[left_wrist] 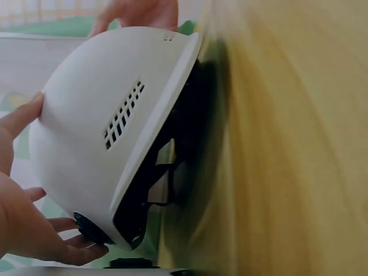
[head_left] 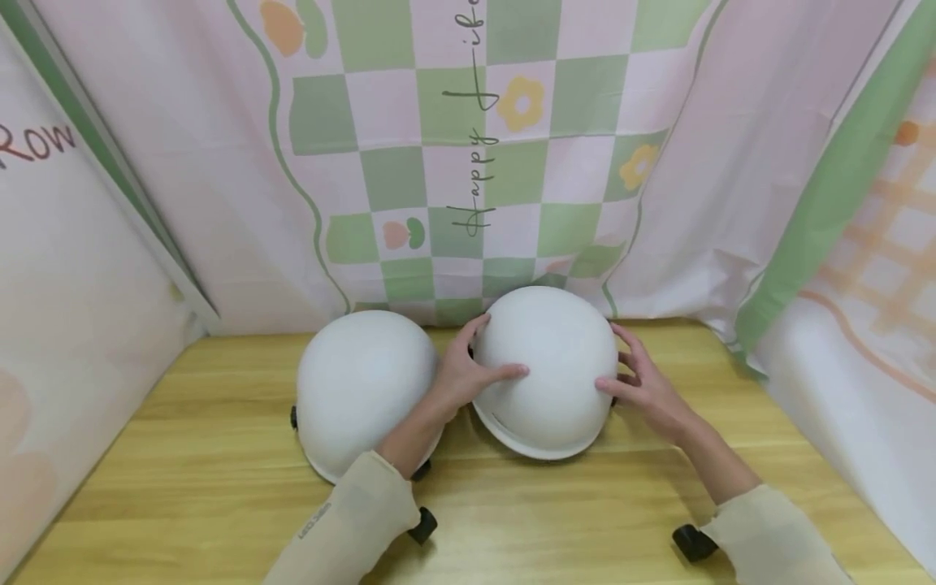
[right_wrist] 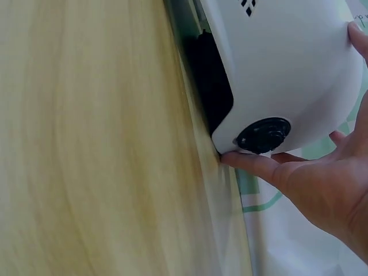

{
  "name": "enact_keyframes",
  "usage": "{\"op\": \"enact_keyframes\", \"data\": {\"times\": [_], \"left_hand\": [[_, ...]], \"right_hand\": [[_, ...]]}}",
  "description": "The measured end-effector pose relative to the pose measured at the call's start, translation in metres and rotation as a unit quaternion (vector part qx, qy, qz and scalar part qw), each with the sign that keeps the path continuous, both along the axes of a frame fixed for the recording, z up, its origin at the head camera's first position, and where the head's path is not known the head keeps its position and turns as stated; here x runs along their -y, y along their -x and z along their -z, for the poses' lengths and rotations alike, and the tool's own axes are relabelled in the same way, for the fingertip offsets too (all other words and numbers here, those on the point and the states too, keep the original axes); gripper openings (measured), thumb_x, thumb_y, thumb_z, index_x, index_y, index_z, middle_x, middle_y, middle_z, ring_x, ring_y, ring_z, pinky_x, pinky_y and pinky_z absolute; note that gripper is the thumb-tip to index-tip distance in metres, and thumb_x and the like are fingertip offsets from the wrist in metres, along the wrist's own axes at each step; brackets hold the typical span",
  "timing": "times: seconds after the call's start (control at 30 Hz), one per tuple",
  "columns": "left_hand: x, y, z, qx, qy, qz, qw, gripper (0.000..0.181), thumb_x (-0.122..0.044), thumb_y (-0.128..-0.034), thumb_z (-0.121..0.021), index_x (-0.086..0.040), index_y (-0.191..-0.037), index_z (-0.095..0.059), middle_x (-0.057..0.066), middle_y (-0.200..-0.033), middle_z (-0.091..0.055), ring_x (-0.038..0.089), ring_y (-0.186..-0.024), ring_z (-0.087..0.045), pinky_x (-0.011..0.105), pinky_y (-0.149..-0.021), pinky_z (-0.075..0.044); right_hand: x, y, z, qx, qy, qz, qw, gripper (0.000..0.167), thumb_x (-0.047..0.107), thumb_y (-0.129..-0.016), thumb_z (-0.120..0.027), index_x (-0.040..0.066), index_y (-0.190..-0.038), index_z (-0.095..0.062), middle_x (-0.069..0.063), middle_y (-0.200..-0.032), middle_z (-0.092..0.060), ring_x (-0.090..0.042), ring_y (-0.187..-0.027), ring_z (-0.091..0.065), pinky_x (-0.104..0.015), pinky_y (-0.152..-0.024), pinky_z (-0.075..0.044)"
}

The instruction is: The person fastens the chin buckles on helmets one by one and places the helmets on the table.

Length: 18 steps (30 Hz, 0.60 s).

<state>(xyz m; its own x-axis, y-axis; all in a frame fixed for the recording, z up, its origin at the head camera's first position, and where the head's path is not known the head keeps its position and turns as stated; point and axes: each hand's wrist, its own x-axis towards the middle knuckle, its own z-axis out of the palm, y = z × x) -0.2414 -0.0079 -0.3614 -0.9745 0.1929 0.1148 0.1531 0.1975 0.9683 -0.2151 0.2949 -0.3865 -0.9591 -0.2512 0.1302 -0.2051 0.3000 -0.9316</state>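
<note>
A white helmet (head_left: 548,366) is held between both hands near the back of the wooden table. My left hand (head_left: 464,370) grips its left side, thumb on the shell and fingers around the far edge. On the other side my right hand (head_left: 647,390) holds it by thumb and fingers. The left wrist view shows a slotted vent (left_wrist: 123,115), dark straps (left_wrist: 164,172) under the raised rim and a black side piece by the fingertips. A round black knob (right_wrist: 264,135) sits above my right fingers. Whether the rim touches the table I cannot tell.
A second white helmet (head_left: 366,390) rests on the table (head_left: 183,487) to the left, partly behind my left forearm. A checkered curtain (head_left: 453,179) hangs along the table's back edge, with more printed cloth (head_left: 80,268) at the sides. Black devices sit at both wrists.
</note>
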Motion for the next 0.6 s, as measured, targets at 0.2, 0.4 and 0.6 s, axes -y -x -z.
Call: {"op": "enact_keyframes", "data": {"times": [0.2,0.4,0.6], "left_hand": [[0.004,0.001,-0.010,-0.016,0.036,-0.007,0.9992,0.095,-0.031,-0.0780,-0.094,-0.019,-0.158,-0.044,0.007,-0.163,-0.040,0.031,-0.149,-0.037,0.052,-0.116,-0.040],[0.008,0.000,-0.017,-0.037,0.059,-0.004,0.9976,0.094,-0.033,-0.0785,-0.093,-0.017,-0.158,-0.045,0.007,-0.163,-0.040,0.030,-0.150,-0.037,0.052,-0.118,-0.038],[0.011,-0.002,-0.024,-0.068,0.094,0.003,0.9933,0.094,-0.035,-0.0783,-0.093,-0.015,-0.157,-0.045,0.009,-0.162,-0.042,0.029,-0.150,-0.038,0.051,-0.118,-0.037]], "right_hand": [[0.005,-0.001,0.001,0.008,0.035,-0.011,0.9993,0.088,0.016,-0.100,-0.061,0.022,-0.167,-0.004,-0.040,-0.158,-0.020,-0.063,-0.133,-0.039,-0.052,-0.093,-0.053],[0.009,-0.003,0.002,0.009,0.058,-0.012,0.9982,0.087,0.015,-0.101,-0.060,0.022,-0.167,-0.004,-0.040,-0.157,-0.018,-0.063,-0.133,-0.038,-0.055,-0.094,-0.054],[0.012,-0.005,0.004,0.018,0.068,-0.011,0.9975,0.087,0.016,-0.101,-0.059,0.022,-0.167,-0.003,-0.040,-0.158,-0.017,-0.063,-0.133,-0.039,-0.062,-0.098,-0.050]]}}
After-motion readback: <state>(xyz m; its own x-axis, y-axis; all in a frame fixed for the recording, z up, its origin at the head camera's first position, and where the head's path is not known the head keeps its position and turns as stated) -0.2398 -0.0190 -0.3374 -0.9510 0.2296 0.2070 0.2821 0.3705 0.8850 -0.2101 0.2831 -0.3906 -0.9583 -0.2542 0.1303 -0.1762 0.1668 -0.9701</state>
